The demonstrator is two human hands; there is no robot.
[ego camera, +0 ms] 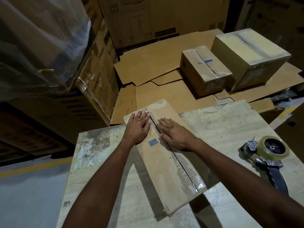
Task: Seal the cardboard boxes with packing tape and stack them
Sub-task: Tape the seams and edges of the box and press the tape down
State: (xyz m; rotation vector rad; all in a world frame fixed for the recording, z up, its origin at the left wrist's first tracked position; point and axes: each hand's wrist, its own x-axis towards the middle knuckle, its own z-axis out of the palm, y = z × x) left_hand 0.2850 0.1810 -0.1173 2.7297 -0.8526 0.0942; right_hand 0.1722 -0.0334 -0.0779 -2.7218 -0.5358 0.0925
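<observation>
A long brown cardboard box [158,162] lies slantwise on the worn table [230,125], its two top flaps meeting in a centre seam lined with torn tape remnants. My left hand [138,127] lies flat on the left flap, fingers straight. My right hand [174,134] presses flat on the right flap, just across the seam. A small blue sticker [153,142] sits between my wrists. A tape dispenser [266,155] with a roll of clear packing tape rests on the table to the right, apart from both hands.
Two taped boxes, a smaller box [204,69] and a larger box [250,58], stand on flattened cardboard sheets [148,66] on the floor beyond the table. Tall stacked cartons [97,68], partly wrapped in plastic, rise at the left. Grey floor with a yellow line [32,167] lies lower left.
</observation>
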